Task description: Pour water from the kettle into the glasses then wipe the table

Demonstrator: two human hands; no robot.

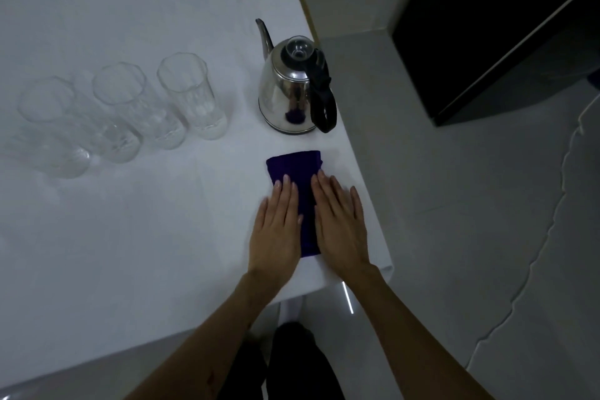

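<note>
- Left hand [279, 230] and right hand [341, 224] lie flat, fingers spread, on a folded dark purple cloth [297, 172] near the white desk [130, 237] edge.
- Shiny steel gooseneck kettle [289, 91] — black handle, no readable brand — stands just beyond the cloth.
- Clear tall glasses [188, 94] stand in a row, left of the kettle.

Bare table [130, 237] lies open leftward; kettle [289, 91] and glasses [191, 94] block the far side

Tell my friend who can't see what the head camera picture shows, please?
Two hands, left hand and right hand, lie flat on a folded purple cloth near a white table's edge. Behind it stands a steel kettle, with four clear glasses in a row to its left.
</note>
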